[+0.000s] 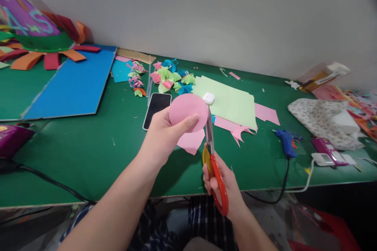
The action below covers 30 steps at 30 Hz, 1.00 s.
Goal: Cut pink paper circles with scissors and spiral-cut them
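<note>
A round pink paper disc [184,108] is pinched in my left hand [165,133], thumb on top and fingers underneath. My right hand [224,182] grips scissors [216,180] with a red and a yellow handle. Their blades point away from me and lie along the right edge of the disc; I cannot tell whether they touch it. Below the disc lies a pink paper scrap [193,143] on the green table. A phone [154,106] lies just left of the disc, partly behind my left hand. Behind the blade tips sits a small white case [209,98].
Light green sheets [232,100] lie behind the scissors, with pink offcuts [240,131] beside them. Folded paper flowers [169,76] are heaped at the back. A blue board [78,82] lies left. A blue glue gun [285,143] with a cord rests right, near a purple device [330,151].
</note>
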Available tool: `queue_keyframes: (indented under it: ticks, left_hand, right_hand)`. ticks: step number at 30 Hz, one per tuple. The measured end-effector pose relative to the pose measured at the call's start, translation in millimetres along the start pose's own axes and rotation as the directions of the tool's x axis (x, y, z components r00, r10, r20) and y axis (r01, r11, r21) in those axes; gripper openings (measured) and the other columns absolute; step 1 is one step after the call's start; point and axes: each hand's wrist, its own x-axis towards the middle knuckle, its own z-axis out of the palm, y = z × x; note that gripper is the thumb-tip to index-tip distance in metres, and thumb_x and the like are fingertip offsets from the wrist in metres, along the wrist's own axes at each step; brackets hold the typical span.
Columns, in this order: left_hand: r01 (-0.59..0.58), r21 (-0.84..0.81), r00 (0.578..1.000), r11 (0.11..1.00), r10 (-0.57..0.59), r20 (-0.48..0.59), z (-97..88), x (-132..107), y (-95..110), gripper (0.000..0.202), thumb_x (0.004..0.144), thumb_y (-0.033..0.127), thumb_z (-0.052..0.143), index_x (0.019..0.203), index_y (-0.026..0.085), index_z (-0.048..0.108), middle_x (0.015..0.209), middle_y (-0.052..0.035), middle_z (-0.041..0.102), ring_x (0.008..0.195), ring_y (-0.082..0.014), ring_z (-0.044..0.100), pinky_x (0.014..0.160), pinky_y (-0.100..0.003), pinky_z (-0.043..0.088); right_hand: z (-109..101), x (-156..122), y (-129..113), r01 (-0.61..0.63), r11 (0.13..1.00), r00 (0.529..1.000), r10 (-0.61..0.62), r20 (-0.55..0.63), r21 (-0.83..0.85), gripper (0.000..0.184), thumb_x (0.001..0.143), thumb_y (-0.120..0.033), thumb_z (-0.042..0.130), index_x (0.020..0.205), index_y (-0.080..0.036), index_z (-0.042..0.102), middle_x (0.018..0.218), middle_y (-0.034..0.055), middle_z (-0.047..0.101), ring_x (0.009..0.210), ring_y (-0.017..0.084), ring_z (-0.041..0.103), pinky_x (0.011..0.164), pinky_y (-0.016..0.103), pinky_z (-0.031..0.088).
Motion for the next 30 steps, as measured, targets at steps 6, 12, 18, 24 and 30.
queue_keyframes:
  ticks: [6, 12, 18, 24, 30]
  left_hand:
    - [-0.007, 0.004, 1.000, 1.000, 0.007, 0.012, -2.9, 1.8, -1.1, 0.030, 0.071, 0.039, 0.085, 0.089, 0.016, 0.078, 0.083, -0.0065, 0.077, 0.075, -0.0229, 0.070, 0.063, -0.029, 0.055]
    - [-0.021, -0.006, 0.999, 1.000, 0.021, 0.028, -6.2, 3.3, -3.5, 0.030, 0.072, 0.037, 0.085, 0.092, 0.016, 0.078, 0.087, -0.0065, 0.078, 0.079, -0.0227, 0.070, 0.067, -0.028, 0.056]
    - [-0.001, -0.003, 0.999, 1.000, 0.001, 0.045, -9.2, 4.8, -5.3, 0.033, 0.073, 0.039, 0.084, 0.094, 0.016, 0.076, 0.085, -0.0052, 0.077, 0.077, -0.0214, 0.070, 0.066, -0.028, 0.055]
    - [-0.007, -0.024, 1.000, 1.000, 0.007, 0.009, -5.4, 4.2, -2.6, 0.030, 0.071, 0.038, 0.085, 0.089, 0.016, 0.076, 0.081, -0.0043, 0.076, 0.072, -0.0187, 0.068, 0.063, -0.026, 0.054]
    - [-0.018, -0.022, 1.000, 1.000, 0.018, 0.012, -5.6, 4.9, -3.3, 0.031, 0.070, 0.039, 0.085, 0.089, 0.016, 0.076, 0.081, -0.0042, 0.076, 0.072, -0.0189, 0.067, 0.063, -0.026, 0.053]
  right_hand:
    - [2.5, 0.0, -1.8, -0.033, 0.999, 0.999, 0.034, -0.030, 0.022, 0.100, 0.059, -0.073, 0.085, 0.141, -0.027, 0.052, 0.063, -0.0051, 0.056, 0.047, 0.008, 0.045, 0.044, 0.020, 0.029]
    - [1.7, -1.3, -3.2, -0.020, 0.999, 1.000, 0.020, 0.003, 0.031, 0.095, 0.062, -0.071, 0.085, 0.140, -0.028, 0.052, 0.065, -0.0050, 0.057, 0.048, 0.007, 0.045, 0.044, 0.019, 0.028]
    - [1.8, -1.3, -3.5, -0.007, 1.000, 1.000, 0.007, -0.005, 0.013, 0.094, 0.063, -0.071, 0.085, 0.140, -0.026, 0.052, 0.065, -0.0047, 0.057, 0.048, 0.007, 0.044, 0.043, 0.019, 0.028]
    - [-0.4, -1.1, -0.2, 0.003, 1.000, 1.000, -0.003, 0.012, 0.021, 0.088, 0.068, -0.066, 0.084, 0.141, -0.028, 0.052, 0.067, -0.0039, 0.059, 0.049, 0.007, 0.044, 0.044, 0.019, 0.028]
    - [1.7, -1.9, -2.7, -0.025, 0.999, 1.000, 0.026, -0.018, 0.037, 0.095, 0.064, -0.068, 0.086, 0.142, -0.027, 0.051, 0.065, -0.0046, 0.057, 0.048, 0.007, 0.044, 0.043, 0.018, 0.027]
